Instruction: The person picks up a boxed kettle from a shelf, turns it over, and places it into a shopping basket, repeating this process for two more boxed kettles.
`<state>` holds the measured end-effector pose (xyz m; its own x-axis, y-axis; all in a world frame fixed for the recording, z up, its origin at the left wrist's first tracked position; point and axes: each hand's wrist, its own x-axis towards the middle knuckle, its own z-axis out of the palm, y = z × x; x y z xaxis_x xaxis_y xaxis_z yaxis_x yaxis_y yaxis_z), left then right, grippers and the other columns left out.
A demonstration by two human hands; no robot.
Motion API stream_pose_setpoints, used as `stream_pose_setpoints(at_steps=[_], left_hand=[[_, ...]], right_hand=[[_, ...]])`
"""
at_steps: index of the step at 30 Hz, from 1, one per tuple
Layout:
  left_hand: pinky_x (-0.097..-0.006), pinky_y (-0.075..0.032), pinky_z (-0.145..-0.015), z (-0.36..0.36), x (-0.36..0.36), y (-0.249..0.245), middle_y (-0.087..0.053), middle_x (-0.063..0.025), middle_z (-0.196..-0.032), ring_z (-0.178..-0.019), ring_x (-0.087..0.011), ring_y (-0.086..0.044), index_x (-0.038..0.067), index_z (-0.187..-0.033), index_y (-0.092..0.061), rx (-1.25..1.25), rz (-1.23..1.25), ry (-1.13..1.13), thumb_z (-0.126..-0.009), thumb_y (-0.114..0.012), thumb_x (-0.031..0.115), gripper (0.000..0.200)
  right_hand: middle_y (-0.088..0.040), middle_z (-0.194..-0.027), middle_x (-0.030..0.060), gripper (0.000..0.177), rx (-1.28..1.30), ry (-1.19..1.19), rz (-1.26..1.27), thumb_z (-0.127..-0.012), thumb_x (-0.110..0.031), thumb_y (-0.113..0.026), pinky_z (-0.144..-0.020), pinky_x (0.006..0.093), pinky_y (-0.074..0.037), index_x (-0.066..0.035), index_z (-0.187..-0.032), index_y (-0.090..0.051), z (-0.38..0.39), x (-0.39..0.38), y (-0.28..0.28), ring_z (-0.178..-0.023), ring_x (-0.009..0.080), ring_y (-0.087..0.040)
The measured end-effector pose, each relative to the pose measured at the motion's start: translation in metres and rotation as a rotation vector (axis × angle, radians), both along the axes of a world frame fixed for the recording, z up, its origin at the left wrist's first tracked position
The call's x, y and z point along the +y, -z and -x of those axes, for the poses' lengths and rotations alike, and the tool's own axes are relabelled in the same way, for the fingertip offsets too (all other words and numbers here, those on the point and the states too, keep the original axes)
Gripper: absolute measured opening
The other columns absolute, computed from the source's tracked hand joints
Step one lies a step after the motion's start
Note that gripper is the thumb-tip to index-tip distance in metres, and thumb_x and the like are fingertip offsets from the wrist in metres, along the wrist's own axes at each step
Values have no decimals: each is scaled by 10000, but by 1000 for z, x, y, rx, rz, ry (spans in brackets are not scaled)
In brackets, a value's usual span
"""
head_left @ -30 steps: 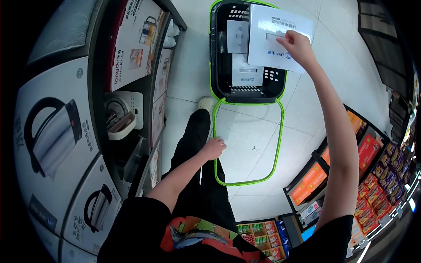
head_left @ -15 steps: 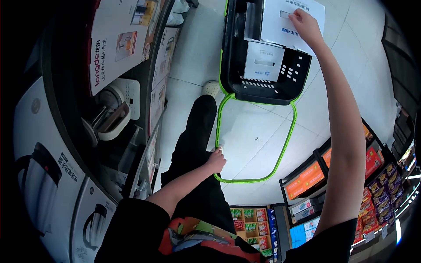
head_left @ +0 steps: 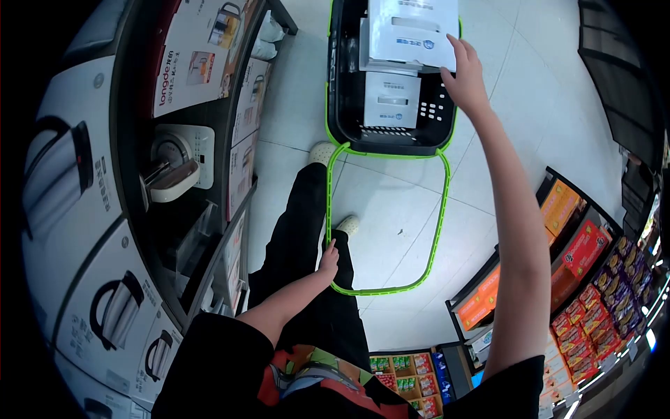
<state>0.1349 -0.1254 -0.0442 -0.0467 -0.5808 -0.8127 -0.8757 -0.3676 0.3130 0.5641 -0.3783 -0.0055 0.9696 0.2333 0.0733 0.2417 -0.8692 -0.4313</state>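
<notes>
On the left, cartons printed with kettles (head_left: 105, 314) stand beside a dark shelf (head_left: 132, 126) that holds a pale appliance (head_left: 183, 164) and a longde carton (head_left: 202, 56). The shelving makes a hard boundary on that side, close to the person's leg (head_left: 300, 216).

Next comes the left hand (head_left: 329, 260), resting at the left side of a green handle (head_left: 380, 292), perhaps to steady it; whether the fingers curl right round the bar, I cannot tell. The handle lies folded toward the person, which presumably leaves the top of the black basket (head_left: 340, 91) unobstructed.

Inside the basket's near part sits a smaller white box (head_left: 392, 101), its slot facing up. Just beyond it, the larger white box (head_left: 401, 49) lies over other white packaging, up at the basket's far part and nearly as wide as the opening, so there seems little slack by its right edge.

The right hand (head_left: 466, 73) is there, thumb and fingers parted at that edge, seemingly guiding the box rather than gripping it. Pale floor tiles (head_left: 523, 119) give elbow room to the right, before orange boxes (head_left: 562, 206) and snack packs (head_left: 604, 307) bound the near right side.
</notes>
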Motion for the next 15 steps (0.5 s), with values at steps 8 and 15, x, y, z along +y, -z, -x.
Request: stream_pose_setpoints(at_steps=[8,15], left_hand=[[-441,-153,-999,48,-7,-9,-622,2,-825,-904,-194,-529,174,-810,-673,-4,56,-3,-674,-601,224,162],[-404,-326,-880,102,-10,-59,-601,-78,-672,-727,-245,-580,109,-682,-655,-40,213,-270,-572,-632,393,305]], right_hand=[[-421,-1134,213,570,184,209,-56,-673,-19,-554,-886,407,-359,-30,-1207,-354,281,-39,-38,-1048,371,-413],[-390,-1220,112,342,604,201,244,-721,-260,-584,-898,598,-245,-146,-1039,-527,574,-73,-67,-1178,338,-308]])
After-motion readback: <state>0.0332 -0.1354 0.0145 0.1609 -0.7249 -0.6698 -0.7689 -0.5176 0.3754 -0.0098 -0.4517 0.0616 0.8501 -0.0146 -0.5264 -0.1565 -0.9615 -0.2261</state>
